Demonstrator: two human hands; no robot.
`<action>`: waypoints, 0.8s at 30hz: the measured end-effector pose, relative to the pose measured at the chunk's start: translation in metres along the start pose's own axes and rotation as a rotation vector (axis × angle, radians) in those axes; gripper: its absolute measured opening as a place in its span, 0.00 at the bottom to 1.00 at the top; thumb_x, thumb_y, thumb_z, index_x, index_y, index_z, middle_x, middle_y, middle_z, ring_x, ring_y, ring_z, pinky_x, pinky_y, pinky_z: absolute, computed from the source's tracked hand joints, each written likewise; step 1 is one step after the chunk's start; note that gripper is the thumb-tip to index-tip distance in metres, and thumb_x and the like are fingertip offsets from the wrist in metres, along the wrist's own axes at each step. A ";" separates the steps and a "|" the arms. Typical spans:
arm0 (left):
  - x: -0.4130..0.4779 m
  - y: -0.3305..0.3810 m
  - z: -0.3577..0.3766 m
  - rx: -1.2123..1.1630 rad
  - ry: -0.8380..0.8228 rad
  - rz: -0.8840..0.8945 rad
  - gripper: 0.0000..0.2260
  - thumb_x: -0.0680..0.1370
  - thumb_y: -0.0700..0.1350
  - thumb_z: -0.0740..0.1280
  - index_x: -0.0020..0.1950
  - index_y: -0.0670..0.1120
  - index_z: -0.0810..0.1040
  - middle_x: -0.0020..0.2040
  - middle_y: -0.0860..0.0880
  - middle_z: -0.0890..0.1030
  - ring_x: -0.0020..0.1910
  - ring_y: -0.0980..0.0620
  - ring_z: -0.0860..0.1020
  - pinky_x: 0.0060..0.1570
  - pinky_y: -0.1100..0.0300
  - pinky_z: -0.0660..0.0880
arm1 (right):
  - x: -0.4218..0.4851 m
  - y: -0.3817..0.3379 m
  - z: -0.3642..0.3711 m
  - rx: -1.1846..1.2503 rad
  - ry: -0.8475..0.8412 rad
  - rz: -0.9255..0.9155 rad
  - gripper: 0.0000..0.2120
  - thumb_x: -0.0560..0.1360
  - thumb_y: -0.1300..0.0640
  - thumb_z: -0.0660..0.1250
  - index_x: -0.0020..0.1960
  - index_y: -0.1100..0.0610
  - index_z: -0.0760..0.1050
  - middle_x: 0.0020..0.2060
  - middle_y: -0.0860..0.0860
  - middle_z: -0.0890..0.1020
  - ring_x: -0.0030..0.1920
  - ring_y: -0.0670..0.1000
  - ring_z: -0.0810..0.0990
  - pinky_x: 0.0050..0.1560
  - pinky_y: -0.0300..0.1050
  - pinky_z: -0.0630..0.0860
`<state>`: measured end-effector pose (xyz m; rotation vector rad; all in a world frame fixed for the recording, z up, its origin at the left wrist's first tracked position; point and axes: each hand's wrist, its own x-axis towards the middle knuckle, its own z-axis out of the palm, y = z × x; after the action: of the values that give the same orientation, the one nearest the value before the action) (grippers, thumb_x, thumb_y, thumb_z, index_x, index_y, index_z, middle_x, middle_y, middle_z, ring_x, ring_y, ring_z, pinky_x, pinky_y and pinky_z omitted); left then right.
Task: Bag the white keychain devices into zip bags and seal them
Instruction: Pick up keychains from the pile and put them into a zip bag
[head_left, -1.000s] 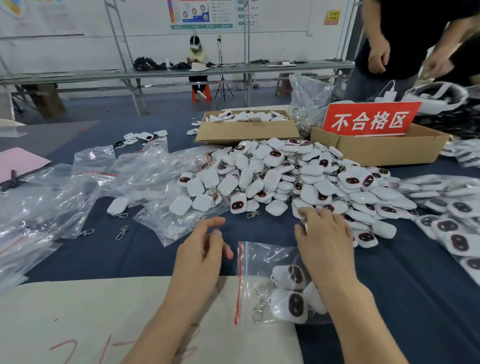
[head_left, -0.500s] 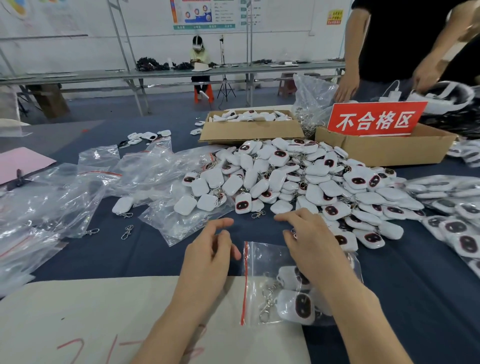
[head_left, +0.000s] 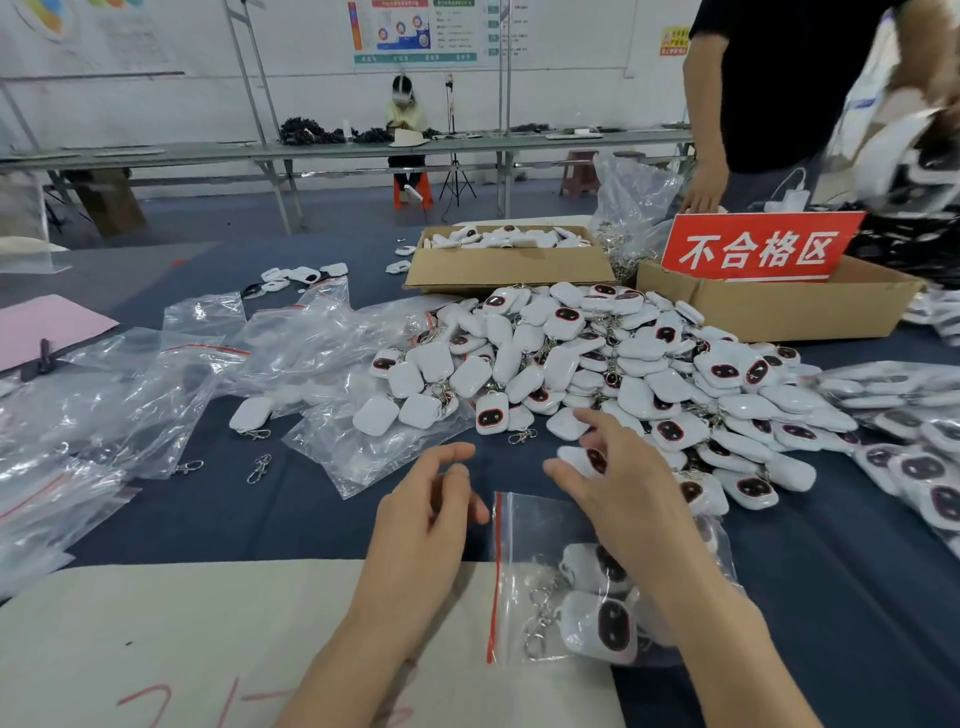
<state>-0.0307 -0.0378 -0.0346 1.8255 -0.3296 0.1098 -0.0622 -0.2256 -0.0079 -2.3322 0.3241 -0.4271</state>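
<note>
One device lifted from the pile, one zip bag part-filled.
The right hand (head_left: 618, 478) pinches a white keychain device (head_left: 584, 460) above the bag (head_left: 524, 577), which lies flat by the heap (head_left: 597, 364); the left hand (head_left: 421, 525) hovers open and empty. With the bag mouth unheld, the device's clip may snag on the red seal strip (head_left: 496, 571) or push the bag away.

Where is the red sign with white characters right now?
In the head view the red sign stands upper right, in a cardboard box just behind the pile of white devices.
</note>
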 end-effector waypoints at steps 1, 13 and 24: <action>0.000 0.002 0.000 -0.042 0.011 -0.001 0.09 0.84 0.50 0.60 0.56 0.62 0.78 0.39 0.54 0.84 0.39 0.58 0.81 0.41 0.69 0.74 | -0.001 -0.006 0.002 0.100 -0.010 -0.082 0.29 0.76 0.47 0.72 0.74 0.42 0.65 0.59 0.43 0.75 0.64 0.45 0.72 0.61 0.39 0.68; 0.008 0.017 -0.004 -0.393 -0.072 -0.148 0.07 0.82 0.44 0.66 0.55 0.51 0.83 0.42 0.52 0.85 0.38 0.56 0.81 0.38 0.65 0.79 | -0.012 -0.026 0.029 0.342 -0.157 -0.420 0.34 0.74 0.60 0.75 0.74 0.45 0.65 0.69 0.44 0.72 0.70 0.39 0.69 0.69 0.34 0.68; 0.008 0.015 -0.003 -0.349 -0.063 -0.133 0.08 0.82 0.43 0.66 0.52 0.53 0.85 0.39 0.52 0.81 0.42 0.48 0.79 0.50 0.48 0.77 | -0.008 -0.031 0.028 0.705 -0.228 -0.139 0.18 0.80 0.61 0.68 0.47 0.36 0.84 0.46 0.43 0.87 0.48 0.41 0.85 0.51 0.35 0.79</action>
<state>-0.0269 -0.0397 -0.0178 1.5008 -0.2527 -0.0933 -0.0550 -0.1834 -0.0068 -1.6883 -0.0957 -0.2763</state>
